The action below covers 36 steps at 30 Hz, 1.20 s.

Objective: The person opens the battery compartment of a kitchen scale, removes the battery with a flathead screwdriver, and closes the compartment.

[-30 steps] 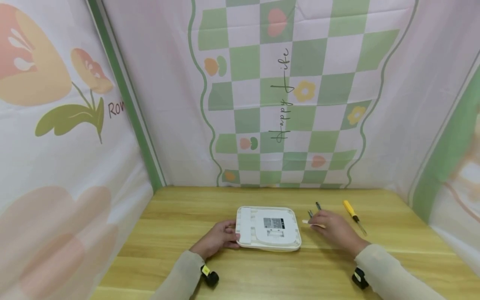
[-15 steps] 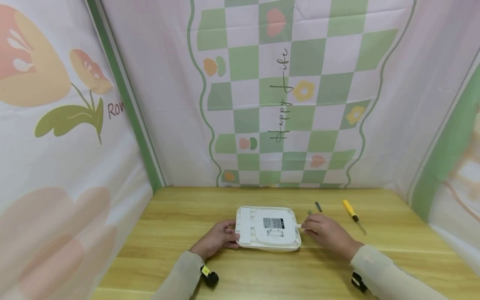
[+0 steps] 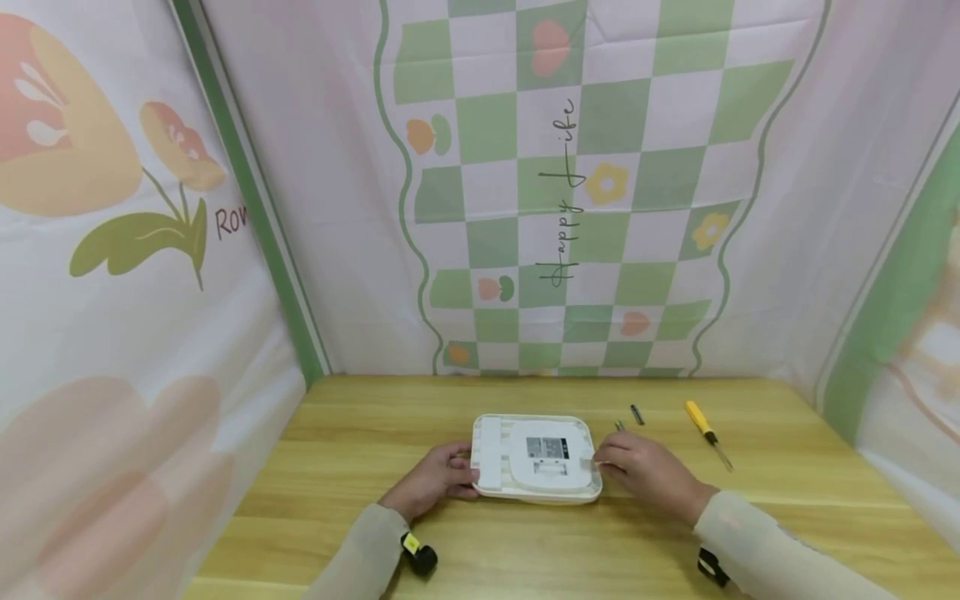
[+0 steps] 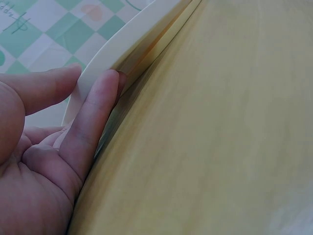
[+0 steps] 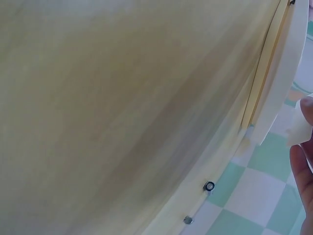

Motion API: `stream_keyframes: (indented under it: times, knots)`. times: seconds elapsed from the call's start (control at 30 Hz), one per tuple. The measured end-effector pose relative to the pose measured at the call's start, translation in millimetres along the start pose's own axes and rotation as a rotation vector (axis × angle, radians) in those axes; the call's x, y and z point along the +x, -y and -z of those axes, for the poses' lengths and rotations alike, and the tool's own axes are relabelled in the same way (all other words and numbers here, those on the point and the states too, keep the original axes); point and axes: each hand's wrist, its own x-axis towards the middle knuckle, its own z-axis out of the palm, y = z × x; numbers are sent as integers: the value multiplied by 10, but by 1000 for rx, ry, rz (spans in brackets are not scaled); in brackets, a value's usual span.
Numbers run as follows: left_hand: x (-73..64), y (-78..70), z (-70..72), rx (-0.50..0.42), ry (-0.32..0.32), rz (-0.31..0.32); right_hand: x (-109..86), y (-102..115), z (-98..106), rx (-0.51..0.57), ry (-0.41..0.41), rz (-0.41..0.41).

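A white, rounded-square device (image 3: 492, 454) lies on the table with its underside up, showing a grey printed label (image 3: 547, 447) and a small rectangular recess (image 3: 551, 468). My left hand (image 3: 433, 479) grips its left edge; in the left wrist view a finger sits under the rim (image 4: 105, 61) and the thumb beside it. My right hand (image 3: 648, 471) is at the device's right edge, pinching a small white flat piece (image 5: 299, 128) between thumb and finger. Part of that piece is hidden by the fingers.
Two small dark cylinders that look like batteries lie behind my right hand, one battery (image 3: 637, 414) farther back and the other battery (image 3: 619, 426) nearer. A yellow-handled screwdriver (image 3: 697, 417) lies to the right on the wooden table (image 3: 375, 408). Printed cloth (image 3: 360, 250) hangs around the table.
My right hand has moved left with the small white piece, from beside the batteries to the device's right edge. My left hand and the device have stayed in place.
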Motion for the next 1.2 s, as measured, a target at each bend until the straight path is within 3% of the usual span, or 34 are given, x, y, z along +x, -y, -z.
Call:
stream_keyframes:
  times: [0.67,1.2]
  knots:
    - [13,36,12,-12,1,-3,147,123,-91,27,45,59]
    - [4,9,7,-6,-7,-2,278,188,-185,61,5,110]
